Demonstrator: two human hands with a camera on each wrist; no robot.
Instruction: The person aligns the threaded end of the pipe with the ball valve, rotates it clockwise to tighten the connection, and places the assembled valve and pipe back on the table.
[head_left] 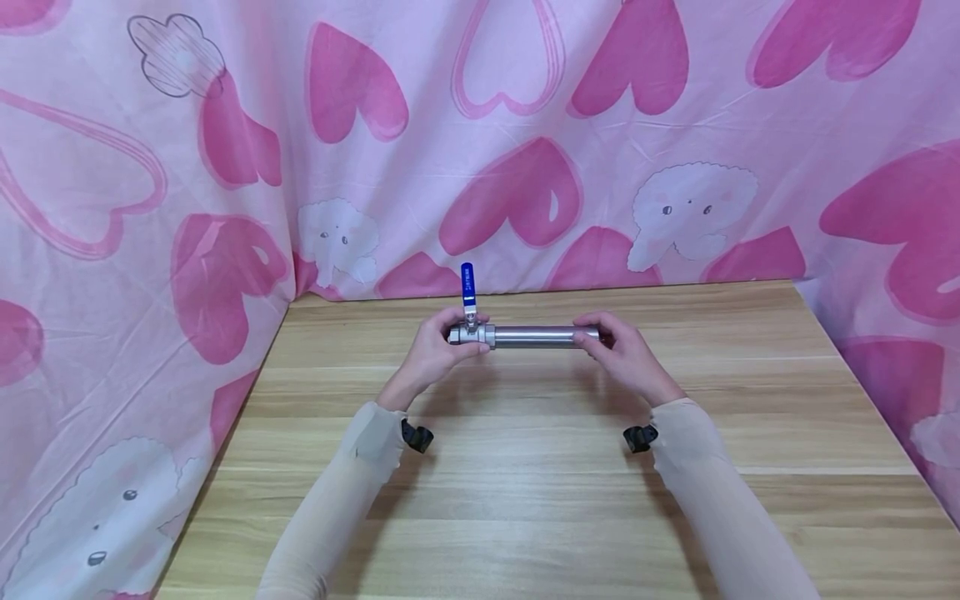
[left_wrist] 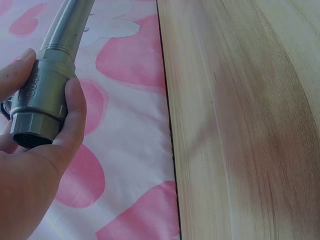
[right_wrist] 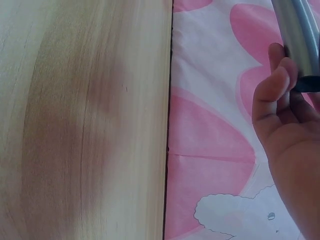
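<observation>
A metal ball valve (head_left: 474,334) with a blue lever handle (head_left: 468,285) is joined to a straight steel pipe (head_left: 536,336). In the head view the pipe lies level across, raised over the table, and the lever points toward the back. My left hand (head_left: 442,344) grips the valve body, thumb on the near side. The left wrist view shows the valve's open threaded end (left_wrist: 35,138) facing my palm. At the pipe's other end, my right hand (head_left: 621,354) holds it between thumb and fingers; its open end shows in the right wrist view, close to my palm.
A wood-grain table (head_left: 510,517) spreads beneath both arms. Pink heart-patterned cloth (head_left: 510,108) hangs behind it and along both sides. A black wrist camera (head_left: 417,436) sits at the left cuff, and another black camera (head_left: 640,438) at the right.
</observation>
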